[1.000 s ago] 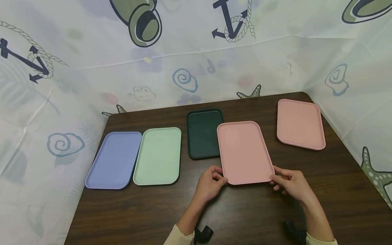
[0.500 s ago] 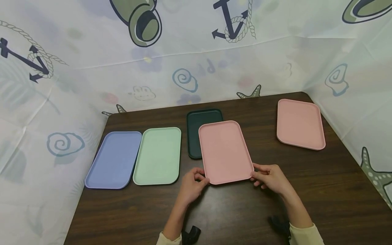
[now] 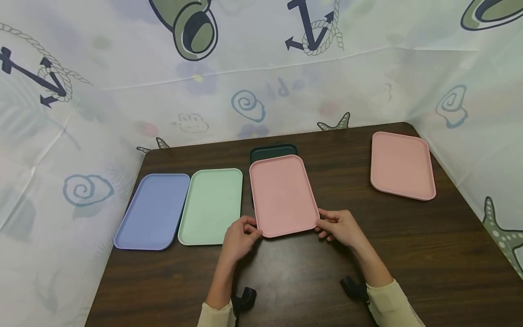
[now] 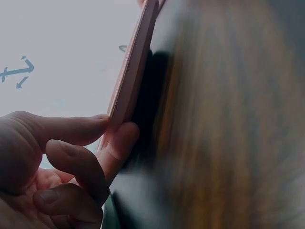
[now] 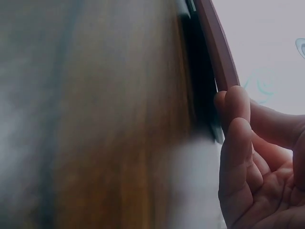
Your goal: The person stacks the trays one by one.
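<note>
Between both hands is a pink rectangular tray (image 3: 283,197) with rounded corners, held above the table. My left hand (image 3: 239,238) pinches its near left corner; in the left wrist view the thumb lies on one face and a finger (image 4: 121,143) under the other. At the near right corner my right hand (image 3: 341,228) pinches the rim, its fingers (image 5: 236,105) curled at the edge in the right wrist view. Beneath it, a dark green tray (image 3: 273,151) is mostly hidden, only its far rim and a sliver of left side showing.
A light green tray (image 3: 211,206) lies just left of the held tray, beside a blue tray (image 3: 153,211). Another pink tray (image 3: 402,165) lies at the far right of the brown table (image 3: 294,290). Patterned cloth (image 3: 261,81) rises behind and at both sides.
Both hands have carried the pink tray leftward and slightly away, from the right part of the dark green tray to over most of it. The other trays have stayed put.
</note>
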{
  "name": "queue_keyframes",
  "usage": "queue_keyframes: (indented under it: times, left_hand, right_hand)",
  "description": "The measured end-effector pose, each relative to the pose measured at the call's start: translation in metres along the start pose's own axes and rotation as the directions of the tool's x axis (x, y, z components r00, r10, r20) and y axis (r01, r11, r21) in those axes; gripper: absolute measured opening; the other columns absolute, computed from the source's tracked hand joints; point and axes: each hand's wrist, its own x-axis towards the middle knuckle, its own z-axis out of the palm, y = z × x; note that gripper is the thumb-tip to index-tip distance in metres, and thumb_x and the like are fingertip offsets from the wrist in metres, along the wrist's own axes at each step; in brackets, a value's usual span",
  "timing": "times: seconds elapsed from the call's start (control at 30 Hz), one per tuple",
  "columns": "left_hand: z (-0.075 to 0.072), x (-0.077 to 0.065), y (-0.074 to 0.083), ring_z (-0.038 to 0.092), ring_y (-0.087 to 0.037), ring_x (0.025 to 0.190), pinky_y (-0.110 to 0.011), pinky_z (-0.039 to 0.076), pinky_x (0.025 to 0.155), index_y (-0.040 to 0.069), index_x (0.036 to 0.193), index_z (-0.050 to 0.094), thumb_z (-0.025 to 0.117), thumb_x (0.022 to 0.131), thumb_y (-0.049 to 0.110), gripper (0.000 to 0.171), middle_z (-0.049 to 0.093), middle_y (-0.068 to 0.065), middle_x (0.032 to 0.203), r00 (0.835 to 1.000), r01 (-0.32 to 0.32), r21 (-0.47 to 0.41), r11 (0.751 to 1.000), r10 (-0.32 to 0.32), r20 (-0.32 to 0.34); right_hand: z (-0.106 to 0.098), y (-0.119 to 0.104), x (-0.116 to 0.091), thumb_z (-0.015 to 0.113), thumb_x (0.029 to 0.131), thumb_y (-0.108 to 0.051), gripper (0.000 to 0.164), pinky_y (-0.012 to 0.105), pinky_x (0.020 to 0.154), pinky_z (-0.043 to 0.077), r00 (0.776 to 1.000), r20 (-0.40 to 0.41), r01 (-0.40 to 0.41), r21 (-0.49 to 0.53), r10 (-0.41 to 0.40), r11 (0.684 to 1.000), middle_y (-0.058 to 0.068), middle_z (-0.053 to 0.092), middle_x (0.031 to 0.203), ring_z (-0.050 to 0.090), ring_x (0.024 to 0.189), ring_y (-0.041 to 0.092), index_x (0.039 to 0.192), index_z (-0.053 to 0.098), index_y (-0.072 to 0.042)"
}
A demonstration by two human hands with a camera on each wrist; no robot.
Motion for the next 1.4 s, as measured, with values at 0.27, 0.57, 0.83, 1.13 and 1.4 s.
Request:
queue_keyframes:
  times: [0.27, 0.57, 0.83, 1.13, 1.4]
  left_hand:
    - [-0.007, 0.015, 0.003, 0.053, -0.012, 0.051, -0.03, 0.043, 0.054, -0.001, 0.1, 0.065, 0.072, 0.084, 0.005, 0.018, 0.07, -0.005, 0.07, 0.999, 0.007, 0.044, 0.999, -0.005, -0.046]
    - [-0.01, 0.031, 0.009, 0.06, -0.017, 0.066, -0.036, 0.046, 0.066, 0.003, 0.1, 0.069, 0.073, 0.084, 0.01, 0.018, 0.07, 0.0, 0.071, 0.991, 0.038, 0.165, 0.986, -0.017, -0.131]
    - [-0.011, 0.041, 0.009, 0.061, -0.02, 0.068, -0.039, 0.047, 0.066, 0.005, 0.102, 0.07, 0.071, 0.086, 0.012, 0.018, 0.07, -0.001, 0.074, 0.983, 0.059, 0.21, 0.976, -0.02, -0.182]
    - [-0.011, 0.049, 0.009, 0.06, -0.019, 0.065, -0.038, 0.046, 0.063, 0.005, 0.106, 0.071, 0.068, 0.088, 0.013, 0.02, 0.069, -0.002, 0.076, 0.977, 0.071, 0.234, 0.97, -0.02, -0.214]
    - [-0.01, 0.054, 0.01, 0.059, -0.021, 0.066, -0.04, 0.046, 0.065, 0.005, 0.109, 0.071, 0.066, 0.089, 0.013, 0.023, 0.068, -0.003, 0.078, 0.972, 0.08, 0.274, 0.959, -0.014, -0.235]
  right_hand:
    - [0.003, -0.007, 0.016, 0.065, 0.094, -0.007, 0.047, 0.03, 0.054, 0.054, 1.0, -0.015, -0.009, -0.018, 0.009, 1.0, 0.021, 0.072, 0.086, 0.071, 0.067, 0.022, 0.135, 0.05, 0.011]
    - [0.004, -0.015, 0.031, 0.064, 0.095, -0.005, 0.046, 0.028, 0.055, 0.055, 1.0, -0.02, -0.006, 0.008, 0.006, 1.0, 0.023, 0.072, 0.088, 0.071, 0.067, 0.023, 0.136, 0.049, 0.011]
    - [0.009, -0.016, 0.041, 0.064, 0.094, -0.003, 0.045, 0.027, 0.053, 0.054, 0.999, -0.039, -0.008, 0.045, 0.01, 0.999, 0.022, 0.072, 0.086, 0.07, 0.065, 0.019, 0.135, 0.051, 0.009]
    - [0.011, -0.018, 0.049, 0.063, 0.094, -0.002, 0.045, 0.027, 0.053, 0.054, 0.998, -0.05, -0.023, 0.058, 0.026, 0.998, 0.025, 0.071, 0.089, 0.07, 0.065, 0.018, 0.135, 0.049, 0.011]
    - [0.011, -0.019, 0.055, 0.062, 0.095, -0.003, 0.043, 0.026, 0.054, 0.054, 0.997, -0.073, -0.037, 0.045, 0.04, 0.998, 0.021, 0.072, 0.087, 0.071, 0.066, 0.019, 0.135, 0.052, 0.009]
